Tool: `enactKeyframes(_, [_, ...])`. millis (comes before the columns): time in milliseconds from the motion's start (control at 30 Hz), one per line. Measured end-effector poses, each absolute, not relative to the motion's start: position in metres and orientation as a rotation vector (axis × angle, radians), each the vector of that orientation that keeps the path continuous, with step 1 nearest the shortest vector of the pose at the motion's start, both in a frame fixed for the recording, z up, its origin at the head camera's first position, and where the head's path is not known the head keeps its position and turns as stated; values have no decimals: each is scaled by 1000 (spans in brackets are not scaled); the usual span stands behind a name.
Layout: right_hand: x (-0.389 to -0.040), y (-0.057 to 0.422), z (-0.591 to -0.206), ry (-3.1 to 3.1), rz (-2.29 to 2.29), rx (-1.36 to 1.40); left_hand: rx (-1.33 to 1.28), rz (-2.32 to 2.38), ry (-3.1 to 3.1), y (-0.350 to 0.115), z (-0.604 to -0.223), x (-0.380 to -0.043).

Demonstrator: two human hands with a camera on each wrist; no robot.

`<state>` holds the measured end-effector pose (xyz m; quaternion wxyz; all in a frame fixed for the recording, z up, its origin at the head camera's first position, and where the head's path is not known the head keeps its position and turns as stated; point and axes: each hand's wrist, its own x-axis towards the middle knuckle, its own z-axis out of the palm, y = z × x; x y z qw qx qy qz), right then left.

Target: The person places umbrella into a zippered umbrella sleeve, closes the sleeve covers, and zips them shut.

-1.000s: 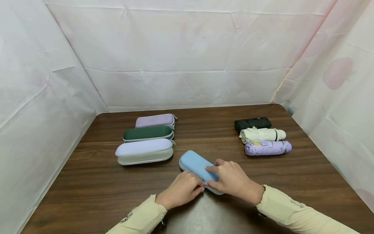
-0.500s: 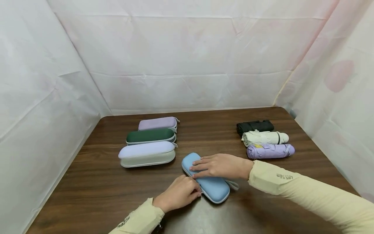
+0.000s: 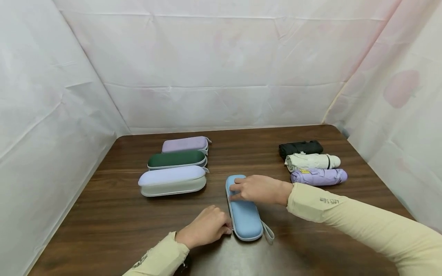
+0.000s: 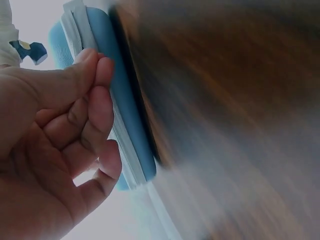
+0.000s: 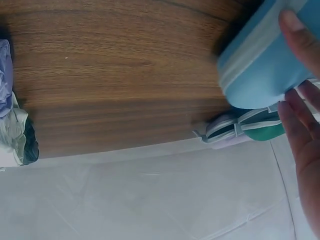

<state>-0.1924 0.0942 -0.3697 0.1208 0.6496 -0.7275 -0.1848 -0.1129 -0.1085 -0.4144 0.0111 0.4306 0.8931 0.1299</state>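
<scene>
Blue case [image 3: 246, 220] has swivelled on brown wood [image 3: 114, 218] amid white sheeting [image 3: 221, 69], left fingers [image 4: 101, 111] pinching its zip [image 4: 131, 162], right fingers [image 5: 296, 125] gripping it.

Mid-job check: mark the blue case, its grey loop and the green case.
Blue case [image 3: 246, 216]: head view, upper face.
Grey loop [image 3: 270, 231]: head view, the strap itself.
Green case [image 3: 177, 158]: head view, middle of its top.

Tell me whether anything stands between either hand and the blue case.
Nothing visible does: the right hand grips the blue case, and the left hand is at its zippered side, with no other object between.
</scene>
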Motion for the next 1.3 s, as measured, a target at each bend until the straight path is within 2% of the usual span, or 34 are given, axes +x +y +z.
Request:
enactKeyframes(567, [-186, 106, -370, -2507, -341, 1802, 1261, 384, 2867, -123, -415, -119])
enactKeyframes(1300, [-183, 128, -382, -2514, -112, 1643, 1241, 464, 2967, -142, -416, -123])
